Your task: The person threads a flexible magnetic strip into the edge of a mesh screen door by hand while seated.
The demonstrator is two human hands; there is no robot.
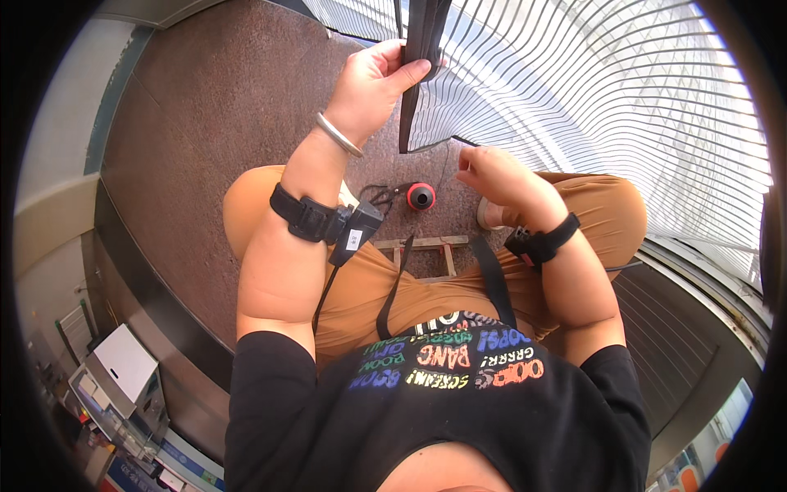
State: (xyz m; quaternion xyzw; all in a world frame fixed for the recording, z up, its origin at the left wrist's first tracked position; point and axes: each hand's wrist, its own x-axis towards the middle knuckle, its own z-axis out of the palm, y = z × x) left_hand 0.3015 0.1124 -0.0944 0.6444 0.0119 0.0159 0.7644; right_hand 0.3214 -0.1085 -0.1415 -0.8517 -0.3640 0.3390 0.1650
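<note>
A translucent curtain with thin dark stripes hangs at the upper right, edged by a black strip. My left hand is closed on that strip, thumb in front and fingers behind it. Lower and to the right, my right hand has its fingers curled beside the curtain's lower edge, where a short dark band reaches it. What its fingers hold, if anything, is hidden. Below, between my feet, a round red-and-black object stands on the floor with a dark cord beside it.
Brown speckled floor spreads to the left, bordered by a dark base strip along the wall. A low wooden frame lies between my legs. Black straps hang over my lap. A metal door track runs on the right.
</note>
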